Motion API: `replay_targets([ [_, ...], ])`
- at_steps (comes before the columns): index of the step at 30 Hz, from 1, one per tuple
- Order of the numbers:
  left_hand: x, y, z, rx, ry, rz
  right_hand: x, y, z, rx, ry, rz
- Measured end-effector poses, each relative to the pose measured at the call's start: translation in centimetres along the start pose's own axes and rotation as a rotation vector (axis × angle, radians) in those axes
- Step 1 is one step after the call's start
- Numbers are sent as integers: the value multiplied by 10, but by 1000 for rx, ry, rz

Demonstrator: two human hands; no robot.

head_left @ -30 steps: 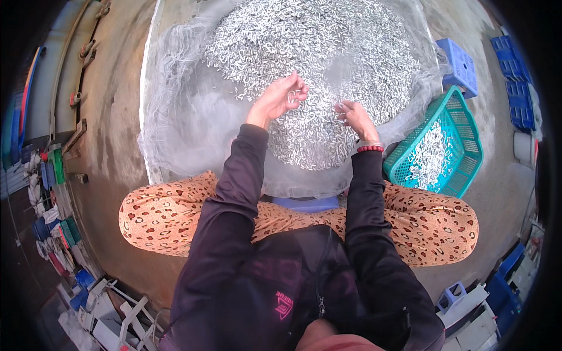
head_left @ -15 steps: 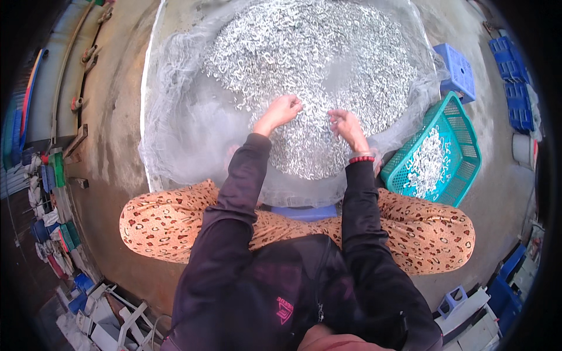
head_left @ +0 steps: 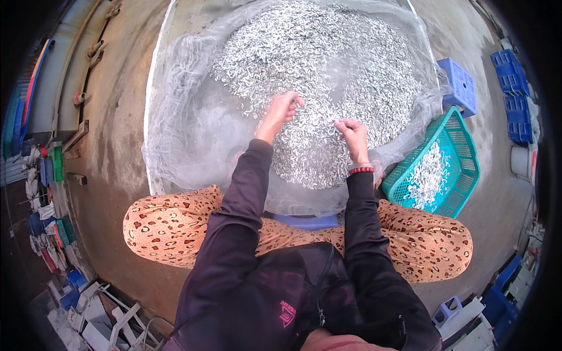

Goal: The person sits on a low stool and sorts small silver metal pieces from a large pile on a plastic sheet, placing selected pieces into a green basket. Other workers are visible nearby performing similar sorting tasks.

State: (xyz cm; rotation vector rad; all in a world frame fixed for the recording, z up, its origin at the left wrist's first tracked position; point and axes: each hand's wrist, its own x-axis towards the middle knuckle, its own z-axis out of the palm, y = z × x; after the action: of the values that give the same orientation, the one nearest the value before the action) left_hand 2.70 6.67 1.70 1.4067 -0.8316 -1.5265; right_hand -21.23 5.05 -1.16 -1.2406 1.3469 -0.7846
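Head | left hand (head_left: 284, 109) — curled, contents hidden | right hand (head_left: 354, 136) — fingertips bunched, hold unclear | pile (head_left: 374, 88)

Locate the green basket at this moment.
In the head view, the green basket is right of centre, just beyond the person's right knee, between it and the blue plastic stool, beside the netting's right edge.

Small curved pieces (head_left: 313, 167): shiny, silvery-white in the heap; material unclear. Netting (head_left: 178, 120) beneath: sheer, fine mesh, crumpled. Teal basket (head_left: 462, 138): perforated moulded plastic. Blue stool (head_left: 460, 88): smooth plastic. Floor (head_left: 120, 126): matt, stained, concrete-like. Jacket (head_left: 290, 269): smooth dark cloth, faint sheen; zip pull (head_left: 321, 317) metallic. Trousers (head_left: 170, 228): soft matt cloth. Red bracelet (head_left: 361, 169): beaded.
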Motion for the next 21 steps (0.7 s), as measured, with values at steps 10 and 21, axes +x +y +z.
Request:
replay_targets([
  [10, 17, -50, 17, 1178, 238, 59, -9, -34, -33, 1001, -270, 173],
  [21, 5, 3, 14, -589, -253, 47, 0, -35, -46, 1267, -455, 126],
])
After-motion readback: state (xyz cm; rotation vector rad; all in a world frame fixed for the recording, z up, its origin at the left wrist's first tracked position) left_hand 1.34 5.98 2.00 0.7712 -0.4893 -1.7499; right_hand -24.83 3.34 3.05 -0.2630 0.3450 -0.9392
